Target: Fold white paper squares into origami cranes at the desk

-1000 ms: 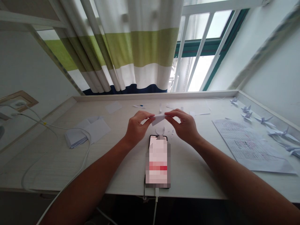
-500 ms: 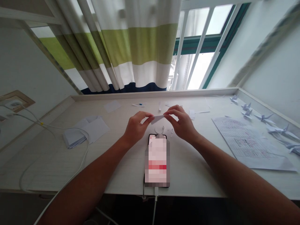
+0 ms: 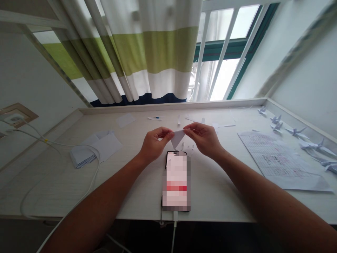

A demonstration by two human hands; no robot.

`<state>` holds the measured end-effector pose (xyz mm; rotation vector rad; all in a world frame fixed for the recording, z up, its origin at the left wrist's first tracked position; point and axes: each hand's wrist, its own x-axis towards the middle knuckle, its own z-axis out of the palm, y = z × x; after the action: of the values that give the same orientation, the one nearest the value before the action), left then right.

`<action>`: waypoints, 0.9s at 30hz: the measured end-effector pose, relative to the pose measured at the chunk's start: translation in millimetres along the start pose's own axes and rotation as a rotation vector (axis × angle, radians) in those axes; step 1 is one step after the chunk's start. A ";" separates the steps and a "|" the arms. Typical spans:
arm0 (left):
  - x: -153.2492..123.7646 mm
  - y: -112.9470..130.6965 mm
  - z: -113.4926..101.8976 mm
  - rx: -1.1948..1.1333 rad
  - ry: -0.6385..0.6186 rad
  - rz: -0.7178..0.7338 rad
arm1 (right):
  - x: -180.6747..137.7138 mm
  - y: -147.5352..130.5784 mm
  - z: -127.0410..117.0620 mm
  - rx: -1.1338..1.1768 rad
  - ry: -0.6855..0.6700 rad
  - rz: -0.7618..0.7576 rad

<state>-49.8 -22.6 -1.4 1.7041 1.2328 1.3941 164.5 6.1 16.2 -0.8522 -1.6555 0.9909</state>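
Note:
A small folded piece of white paper [image 3: 178, 139] is held up over the desk, its point hanging down like a triangle. My left hand [image 3: 157, 142] pinches its left corner between thumb and fingers. At the opposite corner my right hand [image 3: 203, 137] pinches it the same way. Just below, nearer me, lies a phone [image 3: 177, 182] with a lit, blurred-out screen and a cable plugged into its lower end. Tiny paper scraps [image 3: 193, 147] lie on the desk beside the folded paper.
Paper sheets [image 3: 92, 149] are stacked at the left, beside a white cable [image 3: 98, 168]. Several folded paper cranes [image 3: 297, 131] line the right edge, by a printed sheet [image 3: 281, 161]. Paper strips lie toward the back. A low rim [image 3: 173, 104] borders the desk [image 3: 216, 193].
The folded paper has tilted so that its triangular face now shows, where it looked thin and flat before. Both hands have turned slightly with it and keep their pinch.

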 end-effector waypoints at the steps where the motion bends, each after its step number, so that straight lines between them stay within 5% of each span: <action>1: 0.0 0.4 0.2 -0.004 -0.001 -0.002 | 0.0 -0.5 0.2 0.008 0.003 0.006; 10: 0.0 1.7 2.1 -0.065 -0.021 -0.037 | 0.5 4.1 1.7 0.123 -0.029 0.038; 27: -2.9 6.9 -4.7 0.195 -0.159 0.155 | -5.1 1.4 4.3 -0.051 -0.039 -0.048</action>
<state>-52.4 -28.4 4.8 2.0403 1.2018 1.2292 161.8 1.3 12.2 -0.8271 -1.7326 0.9410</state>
